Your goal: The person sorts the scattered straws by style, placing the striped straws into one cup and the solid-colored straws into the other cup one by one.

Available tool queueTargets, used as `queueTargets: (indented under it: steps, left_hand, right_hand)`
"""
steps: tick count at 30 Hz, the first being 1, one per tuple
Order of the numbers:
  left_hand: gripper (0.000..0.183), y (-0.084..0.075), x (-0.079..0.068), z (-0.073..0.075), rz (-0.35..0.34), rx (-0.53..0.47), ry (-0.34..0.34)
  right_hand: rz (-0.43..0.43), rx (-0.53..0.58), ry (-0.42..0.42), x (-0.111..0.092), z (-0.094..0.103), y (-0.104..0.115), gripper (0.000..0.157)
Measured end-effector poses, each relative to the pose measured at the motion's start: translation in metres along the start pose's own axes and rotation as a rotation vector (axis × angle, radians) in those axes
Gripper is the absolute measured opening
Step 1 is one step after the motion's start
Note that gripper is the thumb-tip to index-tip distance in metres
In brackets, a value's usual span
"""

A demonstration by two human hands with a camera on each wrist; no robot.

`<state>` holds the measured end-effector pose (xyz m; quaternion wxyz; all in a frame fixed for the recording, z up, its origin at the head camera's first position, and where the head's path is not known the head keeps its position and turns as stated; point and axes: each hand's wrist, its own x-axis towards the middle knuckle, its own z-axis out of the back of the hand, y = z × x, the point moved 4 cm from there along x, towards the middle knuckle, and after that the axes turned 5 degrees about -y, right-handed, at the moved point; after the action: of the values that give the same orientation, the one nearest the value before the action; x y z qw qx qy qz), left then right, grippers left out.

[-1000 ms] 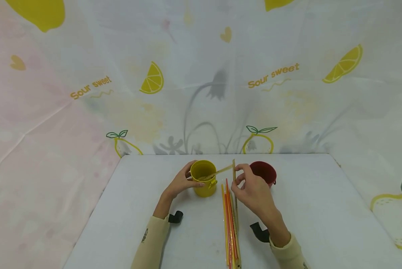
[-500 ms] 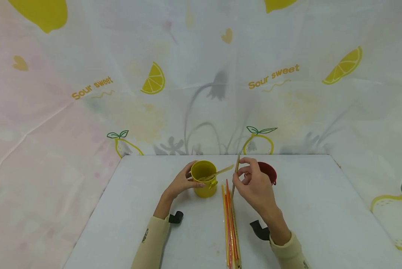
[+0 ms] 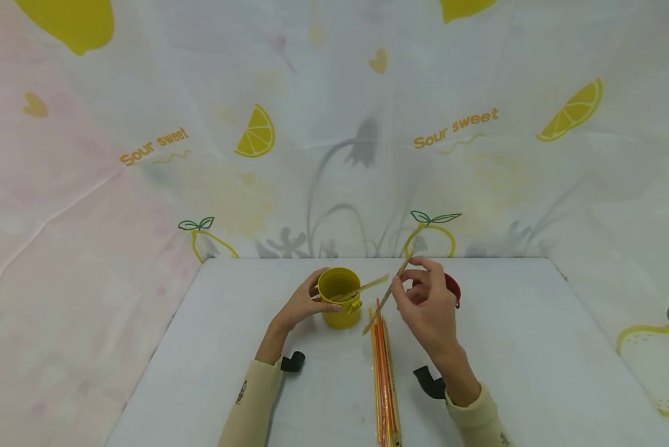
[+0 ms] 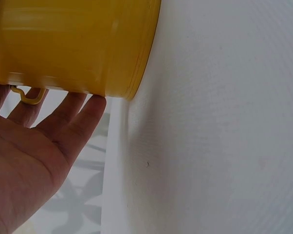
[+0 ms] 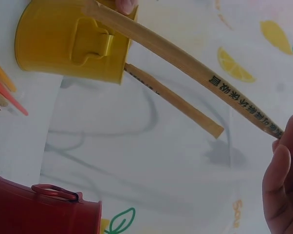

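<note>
My left hand (image 3: 305,302) holds a small yellow bucket (image 3: 341,318) upright on the table, thumb at the front near the rim. In the left wrist view its fingertips (image 4: 95,105) press the wall of the yellow bucket (image 4: 73,44) beside a wire handle lug. One paper-wrapped straw (image 3: 374,283) stands in that bucket, leaning out to the right. Between thumb and fingers my right hand (image 3: 432,313) pinches another paper-wrapped straw (image 3: 380,308), slanted, its lower end toward the near left. Dark printing shows on this wrapped straw (image 5: 185,61) in the right wrist view.
A red bucket (image 3: 453,289) stands behind my right hand, partly hidden by it. Several yellow, orange and wrapped straws (image 3: 383,379) lie in a bundle running toward the near edge of the white table (image 3: 535,347). A lemon-print cloth (image 3: 334,186) hangs behind.
My right hand has lifted a wrapped straw off the bundle and tilted it, its lower end swinging left toward the yellow bucket. My left hand and the yellow bucket have stayed in place.
</note>
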<state>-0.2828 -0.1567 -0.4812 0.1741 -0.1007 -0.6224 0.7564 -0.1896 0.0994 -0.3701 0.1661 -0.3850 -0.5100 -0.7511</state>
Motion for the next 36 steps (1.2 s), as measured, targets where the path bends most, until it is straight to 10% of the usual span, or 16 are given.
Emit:
queueTargets:
  steps: [15, 22, 36]
  left_hand:
    - [0.091, -0.002, -0.001, 0.0, -0.001, -0.014, 0.012]
    - [0.09, -0.002, -0.001, 0.0, -0.006, -0.024, 0.016]
    - [0.091, -0.001, -0.002, 0.0, 0.009, 0.008, -0.004]
  right_hand:
    - [0.001, 0.139, -0.216, 0.007, 0.008, 0.026, 0.043]
    - [-0.002, 0.187, -0.298, 0.0, 0.003, 0.0, 0.046]
    - [0.02, 0.205, -0.317, -0.001, -0.005, 0.01, 0.04]
